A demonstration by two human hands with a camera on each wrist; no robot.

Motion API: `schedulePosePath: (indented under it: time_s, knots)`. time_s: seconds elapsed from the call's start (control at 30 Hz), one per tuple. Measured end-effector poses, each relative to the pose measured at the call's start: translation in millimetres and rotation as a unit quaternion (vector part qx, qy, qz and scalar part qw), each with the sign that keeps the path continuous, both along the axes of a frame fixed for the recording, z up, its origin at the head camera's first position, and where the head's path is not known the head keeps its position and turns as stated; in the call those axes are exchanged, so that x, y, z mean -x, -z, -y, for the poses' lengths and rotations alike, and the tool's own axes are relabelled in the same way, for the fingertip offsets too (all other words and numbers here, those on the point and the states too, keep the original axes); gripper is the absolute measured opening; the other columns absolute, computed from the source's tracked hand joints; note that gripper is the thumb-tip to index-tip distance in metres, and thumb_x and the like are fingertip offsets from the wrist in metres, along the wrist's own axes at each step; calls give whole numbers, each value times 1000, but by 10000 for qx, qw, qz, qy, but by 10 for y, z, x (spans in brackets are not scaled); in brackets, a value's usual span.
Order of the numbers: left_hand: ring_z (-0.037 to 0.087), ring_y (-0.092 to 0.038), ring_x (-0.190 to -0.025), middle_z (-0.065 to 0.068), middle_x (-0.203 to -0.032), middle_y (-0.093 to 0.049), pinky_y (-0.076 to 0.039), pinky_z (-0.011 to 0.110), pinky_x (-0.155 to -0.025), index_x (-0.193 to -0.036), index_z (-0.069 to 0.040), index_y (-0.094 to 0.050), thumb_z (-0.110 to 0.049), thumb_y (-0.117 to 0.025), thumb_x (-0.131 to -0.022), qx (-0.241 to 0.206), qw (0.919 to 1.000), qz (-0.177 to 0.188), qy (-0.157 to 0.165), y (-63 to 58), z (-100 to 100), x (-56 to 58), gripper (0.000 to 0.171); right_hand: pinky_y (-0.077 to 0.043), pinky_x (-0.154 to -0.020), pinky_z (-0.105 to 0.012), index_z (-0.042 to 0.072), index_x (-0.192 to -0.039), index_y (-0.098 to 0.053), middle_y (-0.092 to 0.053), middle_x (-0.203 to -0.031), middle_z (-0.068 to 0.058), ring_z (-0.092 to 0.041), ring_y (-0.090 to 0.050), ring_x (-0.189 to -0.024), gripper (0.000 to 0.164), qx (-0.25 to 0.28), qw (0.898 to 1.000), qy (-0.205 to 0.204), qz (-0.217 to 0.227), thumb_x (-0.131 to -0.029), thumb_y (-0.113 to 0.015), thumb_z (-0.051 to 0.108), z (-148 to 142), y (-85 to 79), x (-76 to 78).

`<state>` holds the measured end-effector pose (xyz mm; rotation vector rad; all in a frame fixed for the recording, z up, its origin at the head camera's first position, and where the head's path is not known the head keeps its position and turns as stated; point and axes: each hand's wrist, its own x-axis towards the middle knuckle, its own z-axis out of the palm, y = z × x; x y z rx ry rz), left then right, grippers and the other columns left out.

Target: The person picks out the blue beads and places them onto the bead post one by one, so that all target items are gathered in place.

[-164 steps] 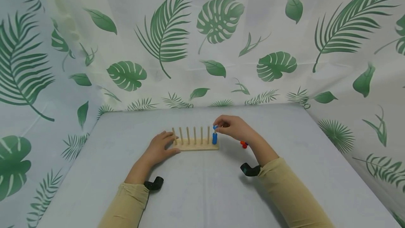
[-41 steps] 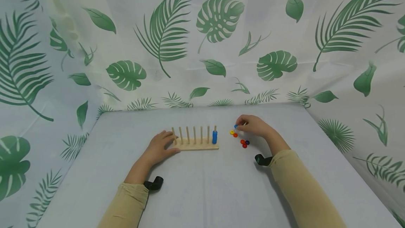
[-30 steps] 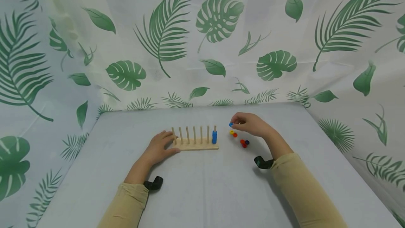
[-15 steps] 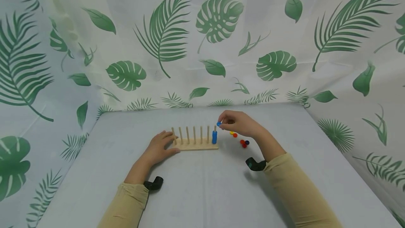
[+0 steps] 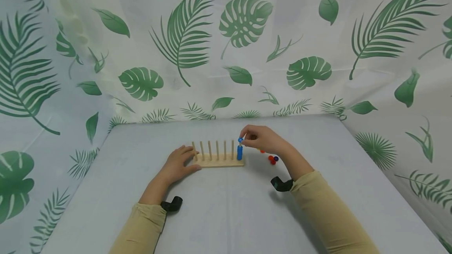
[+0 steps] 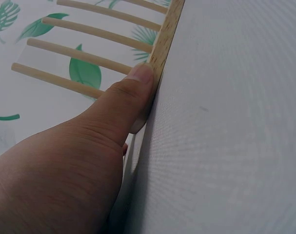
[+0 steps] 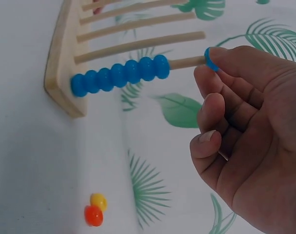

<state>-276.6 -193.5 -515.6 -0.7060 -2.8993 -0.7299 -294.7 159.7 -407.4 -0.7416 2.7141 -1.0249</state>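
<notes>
A wooden peg stand (image 5: 219,163) with several upright pegs sits on the table. My left hand (image 5: 178,164) grips its left end, the thumb (image 6: 130,92) along the front edge of the base and the other fingers behind. Several blue beads (image 7: 119,74) are stacked on the rightmost peg, leaving its upper part bare. My right hand (image 5: 263,139) pinches one more blue bead (image 7: 211,59) between thumb and forefinger at that peg's tip. In the right wrist view the bead meets the peg end; how far it is threaded is hidden by the fingers.
Right of the stand lie loose beads: red ones (image 5: 273,162), a dark blue one (image 5: 276,158), an orange one (image 7: 94,215) and a yellow one (image 7: 98,201). A white cloth (image 5: 226,214) covers the table. Leaf-printed curtains (image 5: 247,77) rise behind and at both sides.
My right hand has picked a blue bead from beside the yellow and orange ones and carried it left to the tip of the rightmost peg. My left hand has stayed on the stand.
</notes>
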Motion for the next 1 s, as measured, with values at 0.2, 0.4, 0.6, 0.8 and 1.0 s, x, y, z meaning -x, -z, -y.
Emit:
schedulePosePath:
  time_s: [0.2,0.4,0.6,0.8,1.0]
  knots:
    - [43,-33,-145,13,-148,-49,-26,60,-120,-136,-16,-60,-47,-72,-88,-12,10000,63,-14,-12,-5,-16,59,-51,-66,-30,26,-106,-64,-64,-84,5,-16,-56,-76,13,-131,9999,-55,-30,-94,-69,30,7,78,4]
    - [42,-32,-145,13,-149,-49,-25,60,-120,-136,-16,-59,-48,-71,-88,6,10000,93,-21,-13,-8,-13,59,-52,-69,-31,25,-107,-64,-65,-84,5,-16,-57,-77,14,-196,9998,-37,-64,-94,-69,29,22,149,-1]
    - [42,-32,-145,13,-149,-49,-25,60,-120,-136,-15,-59,-47,-72,-88,-3,10000,75,-21,-14,-5,-12,59,-52,-69,-30,21,-111,-63,-66,-87,4,-15,-57,-79,18,-270,9996,-9,-62,-95,-68,28,27,192,-15]
    - [43,-32,-145,14,-148,-49,-25,60,-120,-136,-15,-60,-47,-72,-88,-34,10000,61,-3,-13,-1,-17,58,-51,-70,-30,21,-115,-63,-67,-88,5,-14,-58,-79,22,-286,9996,-8,-19,-95,-67,30,29,208,-39]
    - [44,-32,-145,13,-148,-49,-26,61,-119,-136,-16,-60,-47,-72,-88,-62,9999,84,-8,3,7,-16,58,-51,-68,-30,20,-126,-59,-70,-92,0,-13,-59,-77,31,-340,9994,19,7,-97,-65,30,-9,210,-103]
